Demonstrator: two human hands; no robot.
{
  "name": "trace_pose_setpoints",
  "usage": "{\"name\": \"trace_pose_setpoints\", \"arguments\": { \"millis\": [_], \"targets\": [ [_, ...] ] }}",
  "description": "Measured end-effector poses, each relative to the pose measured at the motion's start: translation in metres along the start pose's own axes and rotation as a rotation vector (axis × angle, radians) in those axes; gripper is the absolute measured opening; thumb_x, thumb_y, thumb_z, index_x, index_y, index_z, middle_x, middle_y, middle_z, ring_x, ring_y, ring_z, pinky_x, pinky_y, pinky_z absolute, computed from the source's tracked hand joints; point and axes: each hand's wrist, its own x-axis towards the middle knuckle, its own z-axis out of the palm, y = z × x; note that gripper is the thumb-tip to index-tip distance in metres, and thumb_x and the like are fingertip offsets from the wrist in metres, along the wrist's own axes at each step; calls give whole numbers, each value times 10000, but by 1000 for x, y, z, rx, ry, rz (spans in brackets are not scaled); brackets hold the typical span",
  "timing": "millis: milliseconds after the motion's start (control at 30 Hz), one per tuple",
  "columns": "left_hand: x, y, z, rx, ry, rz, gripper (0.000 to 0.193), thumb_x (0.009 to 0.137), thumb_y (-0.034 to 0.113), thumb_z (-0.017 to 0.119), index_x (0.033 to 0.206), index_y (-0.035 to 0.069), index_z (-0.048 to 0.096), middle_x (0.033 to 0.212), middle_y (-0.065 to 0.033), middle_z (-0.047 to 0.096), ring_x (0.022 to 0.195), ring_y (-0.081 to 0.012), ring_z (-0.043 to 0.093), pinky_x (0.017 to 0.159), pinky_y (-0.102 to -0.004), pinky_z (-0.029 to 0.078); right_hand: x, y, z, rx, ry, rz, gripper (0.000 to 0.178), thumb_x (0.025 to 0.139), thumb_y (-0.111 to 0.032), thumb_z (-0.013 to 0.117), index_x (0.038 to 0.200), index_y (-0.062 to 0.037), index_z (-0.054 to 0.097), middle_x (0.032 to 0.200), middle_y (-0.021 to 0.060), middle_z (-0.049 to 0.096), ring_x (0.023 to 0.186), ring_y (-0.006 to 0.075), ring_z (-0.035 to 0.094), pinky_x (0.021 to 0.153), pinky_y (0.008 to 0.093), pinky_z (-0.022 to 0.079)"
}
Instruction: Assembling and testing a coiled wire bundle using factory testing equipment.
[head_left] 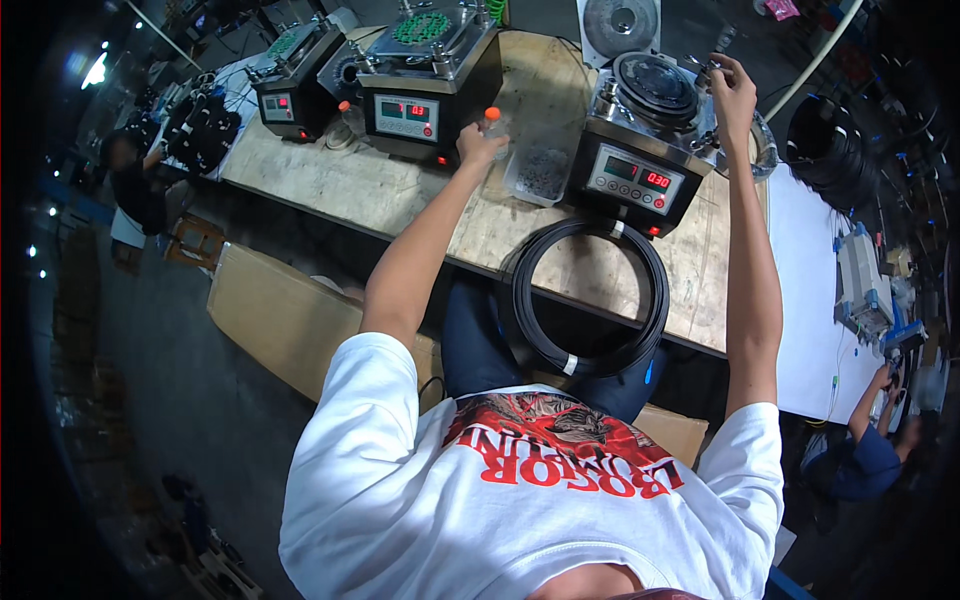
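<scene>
My left hand (480, 146) is closed around a small clear bottle with an orange cap (492, 115), over the wooden table. My right hand (736, 92) reaches to the far right corner of a black polishing machine (632, 180) with a red-lit display. Its thumb and fingers are pinched together by the metal corner fittings; what they hold, if anything, is too small to make out. A round dark polishing plate (655, 90) lies on top of this machine. Between the bottle and the machine sits a clear plastic tray (519, 190) of small pieces.
A coil of black cable (522, 290) hangs over the table's front edge at my lap. Two similar machines (405, 112) stand to the left, with another orange-capped bottle (348, 112) between them. Co-workers sit at far left and far right. Cardboard (280, 305) lies below the table.
</scene>
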Motion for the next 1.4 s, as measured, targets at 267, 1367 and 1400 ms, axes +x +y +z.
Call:
{"name": "trace_pose_setpoints", "arguments": {
  "millis": [267, 1367, 1400],
  "targets": [
    [1, -14, 0, 58, 25, 20, 817, 649, 208, 903, 1342, 10, 517, 1207, -192, 656, 1106, -287, 643, 961, -374, 491, -3, -7, 2, -29, -10, -5, 285, 868, -91, 579, 1098, 7, 717, 830, 110, 725, 759, 123, 665, 713, 277, 524],
    [-1, 275, 37, 23, -162, 1119, 322, 856, 51, 677, 1172, 106, 699, 920, -166, 723, 827, -389, 678, 744, -423, 538, -8, -73, 8, 301, -218, 201, 513, 985, -435, 613, 1074, 69, 650, 788, 85, 692, 637, 113, 622, 576, 246, 490],
    [-9, 278, 34, 27, -156, 1115, 322, 856, 51, 677, 1172, 106, 699, 920, -166, 723, 827, -389, 678, 744, -423, 538, -11, -93, 6, 437, -173, 356, 463, 976, -414, 628, 1017, 47, 643, 766, 77, 673, 631, 111, 621, 566, 245, 489]
  ]
}}
